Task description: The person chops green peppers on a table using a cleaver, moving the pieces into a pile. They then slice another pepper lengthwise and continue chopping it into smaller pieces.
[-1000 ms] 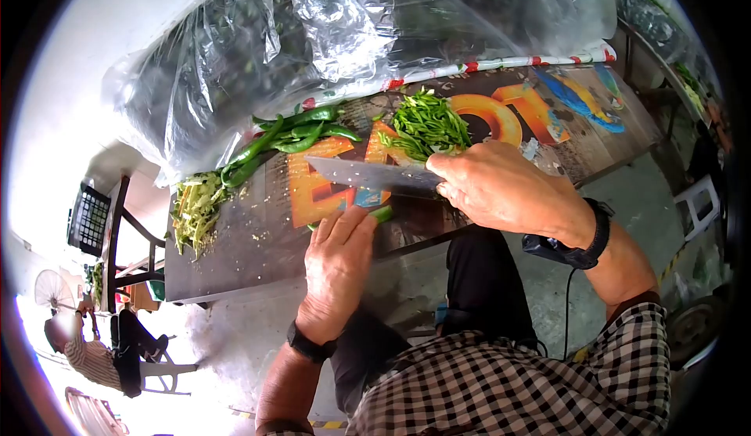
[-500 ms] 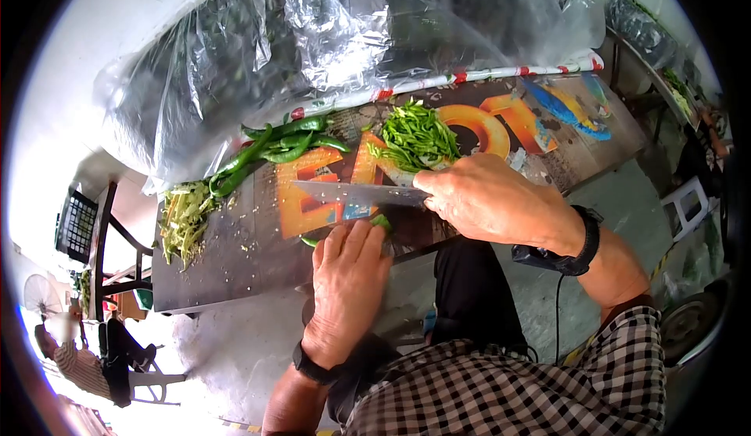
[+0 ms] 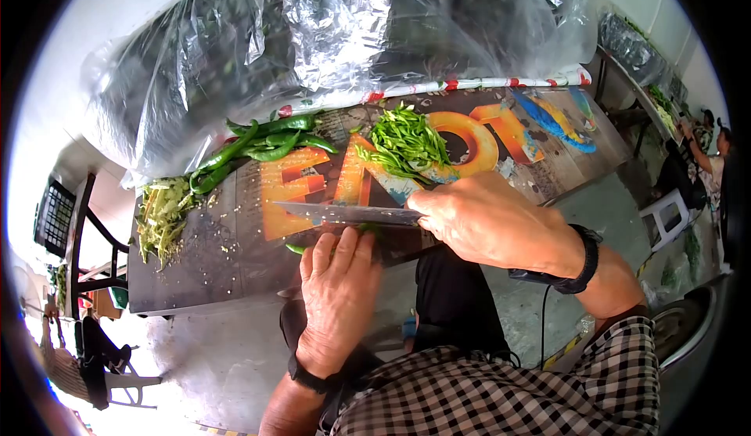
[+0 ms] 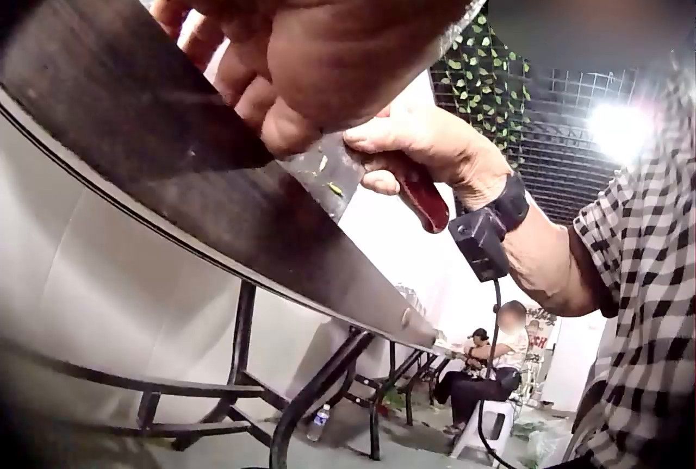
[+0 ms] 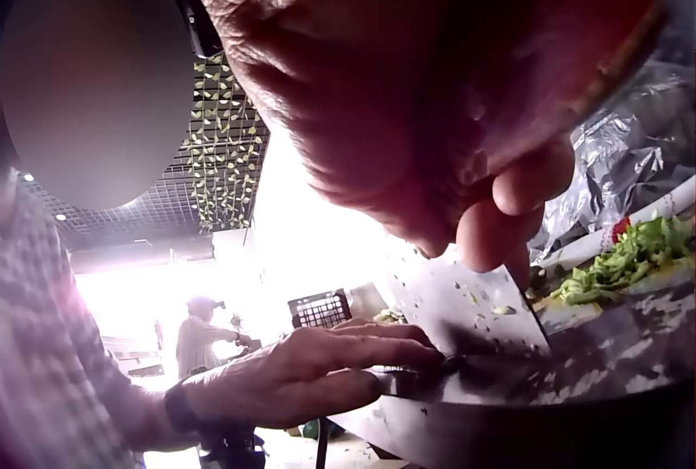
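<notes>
The left hand bends its fingers over a green pepper at the table's front edge; one end shows left of the fingers, and most of it is covered. Curled round the red handle of a knife, the right hand holds the broad blade flat-looking just beyond the left fingertips. Small green bits cling to the blade in the right wrist view. Whether blade and pepper touch cannot be told. Beyond the knife lies a pile of sliced green pepper.
Whole green peppers lie at the table's back left, beside pale green scraps. Clear plastic sheeting covers something dark along the back. A white stool stands at right; other people are in the background.
The knife has moved nearer the left hand and the table's front edge. The left hand stays over the pepper, with less of it showing. The head view has shifted, so the table appears further left.
</notes>
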`<state>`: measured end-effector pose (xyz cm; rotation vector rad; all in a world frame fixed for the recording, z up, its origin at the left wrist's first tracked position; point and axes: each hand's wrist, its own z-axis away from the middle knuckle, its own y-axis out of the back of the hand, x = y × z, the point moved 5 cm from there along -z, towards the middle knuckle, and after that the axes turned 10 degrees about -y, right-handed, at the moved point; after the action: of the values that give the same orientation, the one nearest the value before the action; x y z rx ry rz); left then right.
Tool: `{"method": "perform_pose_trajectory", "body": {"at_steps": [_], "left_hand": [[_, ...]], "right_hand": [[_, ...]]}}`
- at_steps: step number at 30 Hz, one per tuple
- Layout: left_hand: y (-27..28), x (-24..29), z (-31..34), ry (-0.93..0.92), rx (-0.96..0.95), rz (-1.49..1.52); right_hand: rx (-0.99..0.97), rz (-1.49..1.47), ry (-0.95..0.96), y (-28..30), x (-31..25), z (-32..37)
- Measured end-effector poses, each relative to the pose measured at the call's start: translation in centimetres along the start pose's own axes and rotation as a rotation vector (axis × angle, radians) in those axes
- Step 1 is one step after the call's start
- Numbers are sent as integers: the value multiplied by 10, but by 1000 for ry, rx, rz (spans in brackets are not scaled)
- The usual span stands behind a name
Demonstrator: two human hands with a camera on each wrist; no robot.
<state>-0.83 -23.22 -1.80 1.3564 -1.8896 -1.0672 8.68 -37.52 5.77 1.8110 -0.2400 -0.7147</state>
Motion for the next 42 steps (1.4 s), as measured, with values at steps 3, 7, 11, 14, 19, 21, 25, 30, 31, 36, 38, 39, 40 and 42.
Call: {"method": "perform_pose_trajectory", "body": {"at_steps": [3,7,11,14,19,21,25,30,31,36,38,39,40,42], "left_hand": [[1,0,2,10,3,19],[0,-1,1,16,14,25],[-2,-1,2,20,26,21],[-3,-2,3,22,48,29],[-1,-4,5,29,101,100],[-1,-3,5,15,120,84],[-1,-3,6,9,124,53],[-2,-4,6,12,131,48],[-2,-4,7,12,136,54],[-3,-5,8,23,147,78],[-2,-5,6,35,151,105],[-2,-6,6,37,152,108],[-3,-6,6,39,152,110],[-3,-5,6,47,154,114]], "right_hand": [[-16,16,-3,-2,-2,-1],[-74,83,-20,-2,-7,-4],[-132,83,-7,-18,-16,-20],[-86,109,73,-25,-23,-34],[-68,37,11,-14,-8,-29],[-50,45,-37,-8,1,-18],[-20,45,-36,2,-6,-3],[-23,-7,5,0,-12,-1],[-39,-4,-9,-1,-12,-2],[-97,41,-62,-6,-9,-6],[-135,38,-75,-5,-12,-8],[-153,34,-83,-5,-13,-9],[-161,39,-75,-6,-15,-12],[-181,50,-59,-8,-18,-18]]}}
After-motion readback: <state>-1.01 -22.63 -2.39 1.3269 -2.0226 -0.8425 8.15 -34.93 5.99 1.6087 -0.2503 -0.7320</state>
